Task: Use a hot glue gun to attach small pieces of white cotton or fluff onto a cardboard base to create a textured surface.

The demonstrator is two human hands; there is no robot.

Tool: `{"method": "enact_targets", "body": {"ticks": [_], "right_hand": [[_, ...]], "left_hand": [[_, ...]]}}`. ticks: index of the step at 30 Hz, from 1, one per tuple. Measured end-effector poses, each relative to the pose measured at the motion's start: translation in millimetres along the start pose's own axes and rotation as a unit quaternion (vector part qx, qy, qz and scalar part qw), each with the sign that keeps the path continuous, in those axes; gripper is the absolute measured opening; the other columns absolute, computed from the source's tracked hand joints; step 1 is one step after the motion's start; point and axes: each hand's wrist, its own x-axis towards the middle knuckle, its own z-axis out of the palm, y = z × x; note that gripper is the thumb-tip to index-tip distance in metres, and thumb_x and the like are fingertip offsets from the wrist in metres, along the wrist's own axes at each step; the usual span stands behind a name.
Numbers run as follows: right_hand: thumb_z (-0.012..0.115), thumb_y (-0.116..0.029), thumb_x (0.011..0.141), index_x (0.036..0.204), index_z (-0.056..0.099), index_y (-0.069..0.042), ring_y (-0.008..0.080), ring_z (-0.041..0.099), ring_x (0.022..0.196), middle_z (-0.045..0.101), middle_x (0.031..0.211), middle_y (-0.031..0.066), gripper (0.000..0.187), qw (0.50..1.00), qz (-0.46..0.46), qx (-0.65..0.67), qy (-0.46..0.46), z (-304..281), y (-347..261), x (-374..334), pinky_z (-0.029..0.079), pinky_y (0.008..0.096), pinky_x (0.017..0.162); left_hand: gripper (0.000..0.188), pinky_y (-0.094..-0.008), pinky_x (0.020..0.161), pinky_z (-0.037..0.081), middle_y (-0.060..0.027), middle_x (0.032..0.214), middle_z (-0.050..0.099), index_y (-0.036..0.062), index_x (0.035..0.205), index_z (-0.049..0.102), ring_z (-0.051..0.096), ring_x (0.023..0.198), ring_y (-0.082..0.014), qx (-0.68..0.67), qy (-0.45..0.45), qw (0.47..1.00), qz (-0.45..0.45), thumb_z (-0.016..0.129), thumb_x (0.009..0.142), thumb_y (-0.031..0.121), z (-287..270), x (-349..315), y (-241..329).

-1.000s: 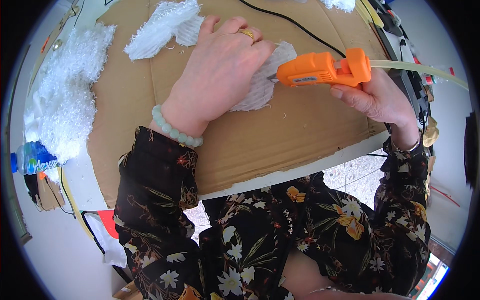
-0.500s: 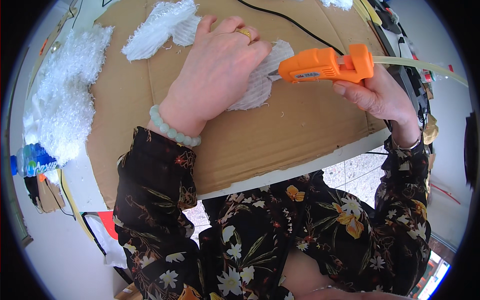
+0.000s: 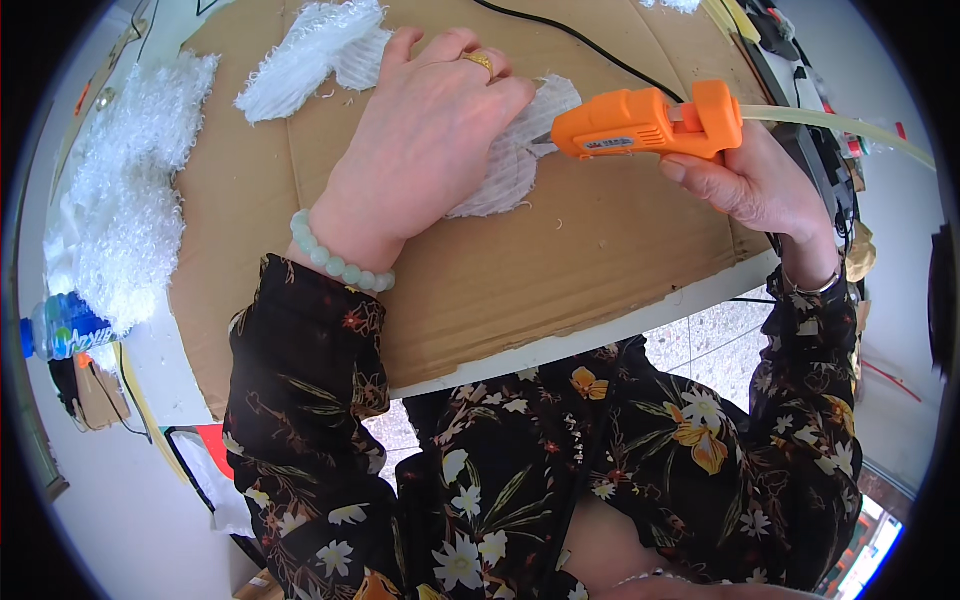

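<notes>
While a clear bottle [image 3: 72,325] with a blue cap lies on its side at the far left, a shaggy white fabric [image 3: 130,190] spreads just beside it, over the left edge of a cardboard sheet [image 3: 500,290] that covers much of the white table [image 3: 160,352]. Farther right, near the top, a ragged white piece [image 3: 315,55] lies on the cardboard. Next comes the left hand [image 3: 430,140], back upward, wearing a gold ring and a pale green bead bracelet [image 3: 340,265]. Its fingers are bent; its grip is hidden beneath, so I cannot tell whether it pinches anything. Partly under that hand, on the cardboard, is a ribbed white cloth [image 3: 510,180]. A black cable [image 3: 602,51] curves above it. The nozzle of an orange glue gun [image 3: 640,125] points leftward at the cloth's right edge; contact is unclear. At right, the right hand [image 3: 750,190] has its grip closed around the gun, from whose back a pale glue stick [image 3: 820,122] extends.
</notes>
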Motion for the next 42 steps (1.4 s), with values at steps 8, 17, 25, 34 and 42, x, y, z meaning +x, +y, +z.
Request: {"method": "enact_targets", "body": {"ticks": [8, 17, 25, 34, 42], "right_hand": [[0.064, -0.028, 0.088, 0.110, 0.056, 0.000, 0.0076, 0.044, 0.061, 0.050, 0.073, -0.0024, 0.037, 0.999, 0.044, -0.023, -0.017, -10.6, 5.4, -6.7, 0.037, 0.0227, 0.055], [0.065, -0.031, 0.088, 0.109, 0.058, -0.001, 0.0072, 0.046, 0.062, 0.051, 0.072, -0.0023, 0.038, 0.999, 0.039, -0.021, 0.023, -9.6, 8.9, -12.9, 0.038, 0.0228, 0.056], [0.063, -0.033, 0.089, 0.109, 0.057, 0.000, 0.0085, 0.045, 0.064, 0.050, 0.073, -0.0008, 0.039, 0.998, 0.057, -0.033, 0.009, -11.7, 16.0, -12.7, 0.039, 0.0226, 0.058], [0.065, -0.027, 0.089, 0.108, 0.055, 0.000, 0.0083, 0.045, 0.063, 0.050, 0.073, -0.0002, 0.035, 0.998, 0.055, -0.003, 0.015, -9.2, 23.5, -10.7, 0.039, 0.0226, 0.057], [0.059, -0.029, 0.092, 0.103, 0.057, -0.003, 0.0068, 0.049, 0.068, 0.053, 0.075, -0.0008, 0.028, 0.985, 0.046, 0.097, 0.133, -17.5, 28.1, -16.0, 0.040, 0.0220, 0.060]], "left_hand": [[0.016, -0.0536, 0.094, 0.038, -0.0058, 0.091, 0.064, 0.0060, 0.085, 0.063, 0.055, 0.101, -0.0257, 0.004, 0.002, 1.000, 0.000, 0.056, 0.072, 0.000, 1.9, 0.5, 2.1], [0.030, -0.0419, 0.098, 0.035, -0.0025, 0.098, 0.065, 0.0080, 0.094, 0.065, 0.054, 0.107, -0.0254, 0.001, -0.041, 0.999, -0.025, 0.056, 0.069, -0.006, -3.9, 1.7, 5.7], [0.032, -0.0423, 0.099, 0.036, -0.0021, 0.098, 0.065, 0.0087, 0.094, 0.066, 0.054, 0.107, -0.0262, -0.014, -0.038, 0.999, -0.027, 0.056, 0.068, -0.007, -9.1, 2.0, 7.0], [0.033, -0.0419, 0.095, 0.037, -0.0026, 0.098, 0.064, 0.0091, 0.093, 0.066, 0.054, 0.105, -0.0252, -0.012, -0.029, 0.999, -0.014, 0.056, 0.066, -0.007, -3.7, 7.7, 6.7], [0.036, -0.0451, 0.097, 0.036, -0.0046, 0.103, 0.063, 0.0109, 0.094, 0.066, 0.054, 0.105, -0.0268, 0.001, -0.039, 0.999, -0.003, 0.057, 0.065, -0.007, -15.2, 11.8, 13.2]]}}
